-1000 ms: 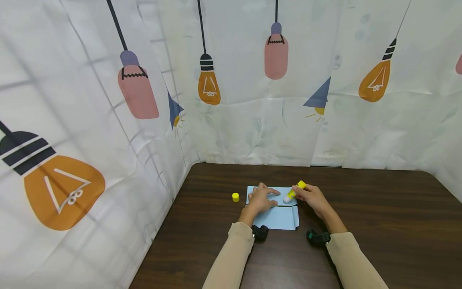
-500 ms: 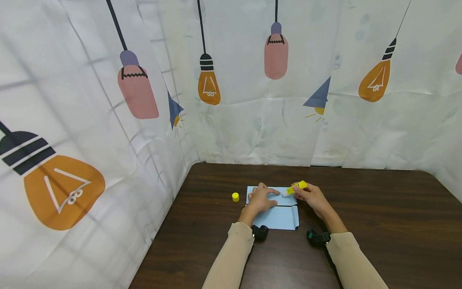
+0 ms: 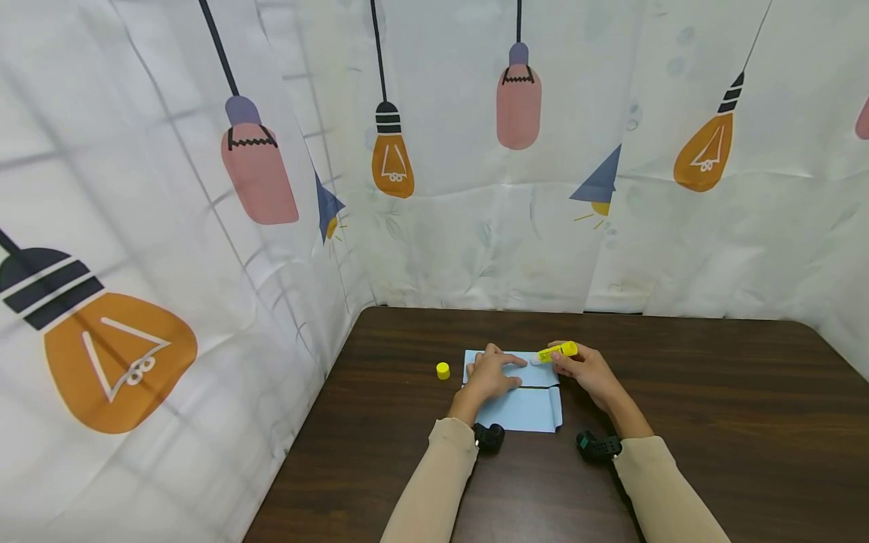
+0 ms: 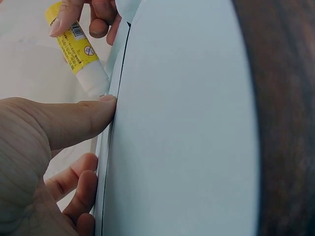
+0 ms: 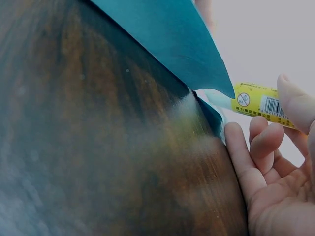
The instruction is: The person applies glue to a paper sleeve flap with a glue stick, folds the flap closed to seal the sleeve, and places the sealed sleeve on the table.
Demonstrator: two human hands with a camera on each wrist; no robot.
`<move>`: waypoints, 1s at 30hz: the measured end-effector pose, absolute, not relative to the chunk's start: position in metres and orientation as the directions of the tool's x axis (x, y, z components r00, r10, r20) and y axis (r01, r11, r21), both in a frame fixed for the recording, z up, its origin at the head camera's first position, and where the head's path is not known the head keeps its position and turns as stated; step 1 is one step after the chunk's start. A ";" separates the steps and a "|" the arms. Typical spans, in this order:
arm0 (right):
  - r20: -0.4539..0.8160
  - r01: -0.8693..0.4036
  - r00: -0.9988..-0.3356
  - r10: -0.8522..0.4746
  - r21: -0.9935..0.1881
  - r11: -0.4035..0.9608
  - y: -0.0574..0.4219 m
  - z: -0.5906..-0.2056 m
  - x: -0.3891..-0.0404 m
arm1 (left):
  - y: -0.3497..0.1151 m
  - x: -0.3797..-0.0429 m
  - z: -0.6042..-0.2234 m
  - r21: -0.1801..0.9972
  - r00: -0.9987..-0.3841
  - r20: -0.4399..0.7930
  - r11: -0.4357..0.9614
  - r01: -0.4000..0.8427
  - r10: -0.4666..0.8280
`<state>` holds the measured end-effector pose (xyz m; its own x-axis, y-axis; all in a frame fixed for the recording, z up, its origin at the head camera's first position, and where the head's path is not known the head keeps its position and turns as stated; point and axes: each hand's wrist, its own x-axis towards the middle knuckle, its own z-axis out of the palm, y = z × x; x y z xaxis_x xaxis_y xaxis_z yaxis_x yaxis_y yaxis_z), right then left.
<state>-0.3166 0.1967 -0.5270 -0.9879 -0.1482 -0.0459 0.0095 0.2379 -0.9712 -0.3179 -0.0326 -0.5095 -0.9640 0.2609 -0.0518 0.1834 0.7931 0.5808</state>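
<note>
Light blue folded paper (image 3: pixel 519 411) lies on the table, with a dark line across its middle and a narrow flap along its right side. My left hand (image 3: pixel 490 377) rests on its upper panel, fingers spread; in the left wrist view the straight thumb (image 4: pixel 78 120) touches the paper near that line. My right hand (image 3: pixel 589 373) pinches a yellow glue stick (image 3: pixel 560 351) between thumb and fingers. The stick is uncapped and tilted, its white end pointing left and meeting the upper panel just right of my left fingertips. In the right wrist view a raised paper edge partly covers that white end.
A yellow cap (image 3: pixel 443 370) stands on the dark wooden table (image 3: pixel 713 407), left of the paper. Behind and to the left hangs a white curtain (image 3: pixel 462 249) printed with lamps. Both wrists wear black straps with devices.
The glue stick has tipped flatter, and its white end has slid up and left across the upper panel. My left hand and the paper have stayed in place.
</note>
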 end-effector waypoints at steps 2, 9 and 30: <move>-0.047 0.010 -0.988 -0.146 -0.970 0.241 0.197 -0.527 -0.316 | -0.032 -0.318 -0.510 0.579 -0.965 -0.052 0.795 0.182 0.258; -0.047 0.012 -0.990 -0.133 -0.967 0.254 0.197 -0.527 -0.316 | -0.032 -0.317 -0.509 0.573 -0.964 -0.060 0.800 0.178 0.257; -0.032 -0.001 -0.988 -0.150 -0.977 0.214 0.198 -0.529 -0.316 | -0.034 -0.316 -0.507 0.584 -0.960 -0.048 0.787 0.196 0.275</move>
